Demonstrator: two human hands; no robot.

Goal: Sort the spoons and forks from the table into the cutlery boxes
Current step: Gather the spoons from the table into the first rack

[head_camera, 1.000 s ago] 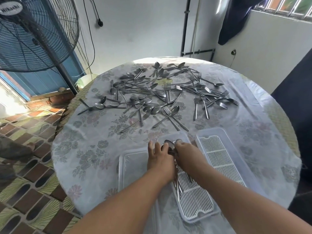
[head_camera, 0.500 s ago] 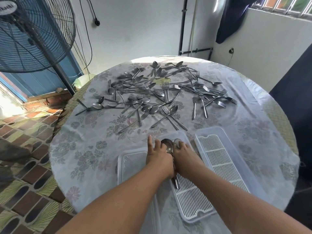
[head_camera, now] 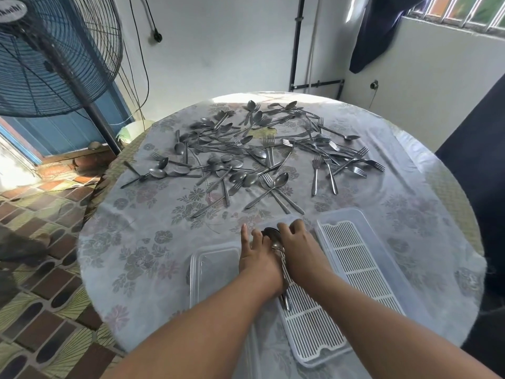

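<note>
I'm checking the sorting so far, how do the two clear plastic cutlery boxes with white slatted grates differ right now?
The middle cutlery box holds spoons that both hands touch; the right cutlery box shows only its bare grate. The middle one lies nearer the person, the right one farther. Both are clear plastic with white grates.

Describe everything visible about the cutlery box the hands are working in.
The middle cutlery box is a clear plastic tray, long and rectangular, with a white slotted grid insert lying in its bottom. It sits flat on the floral tablecloth, angled slightly, between a clear tray on its left and a matching box on its right. A bunch of spoons lies lengthwise in it, bowls at the far end. The left hand and right hand flank the spoons.
</note>
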